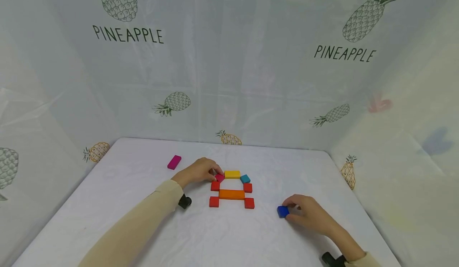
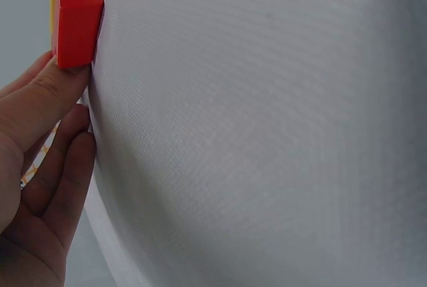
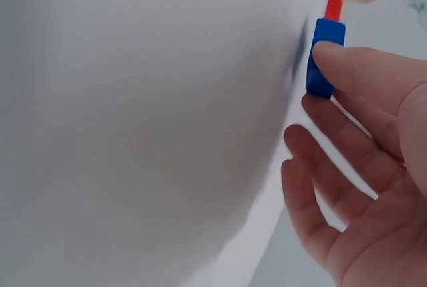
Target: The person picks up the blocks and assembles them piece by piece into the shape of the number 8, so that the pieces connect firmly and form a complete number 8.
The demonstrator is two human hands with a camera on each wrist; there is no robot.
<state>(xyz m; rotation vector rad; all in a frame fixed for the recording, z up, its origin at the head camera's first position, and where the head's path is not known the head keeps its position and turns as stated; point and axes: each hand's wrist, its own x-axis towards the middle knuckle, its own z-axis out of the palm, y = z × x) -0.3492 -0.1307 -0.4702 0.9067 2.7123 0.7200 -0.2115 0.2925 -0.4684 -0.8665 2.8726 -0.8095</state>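
Thumb and fingers of my left hand [image 1: 201, 171] pinch a small crimson block [image 1: 220, 177] at the upper left corner of a flat block figure. In the left wrist view the left hand [image 2: 43, 127] lies against a red block [image 2: 79, 20], and the crimson one is hidden. The figure has a yellow block [image 1: 232, 174] on top, a teal block [image 1: 245, 178] at its upper right, an orange block [image 1: 231, 194] across the middle and several red blocks at the sides. My right hand [image 1: 310, 214] pinches a blue block [image 1: 283, 211], right of the figure; the right wrist view shows thumb and fingertip on it.
A magenta block [image 1: 174, 162] lies alone at the back left of the white-covered table [image 1: 201, 235]. Behind the table hangs a pale curtain [image 1: 244, 67] printed with pineapples. Each wrist carries a black camera mount [image 1: 185, 201].
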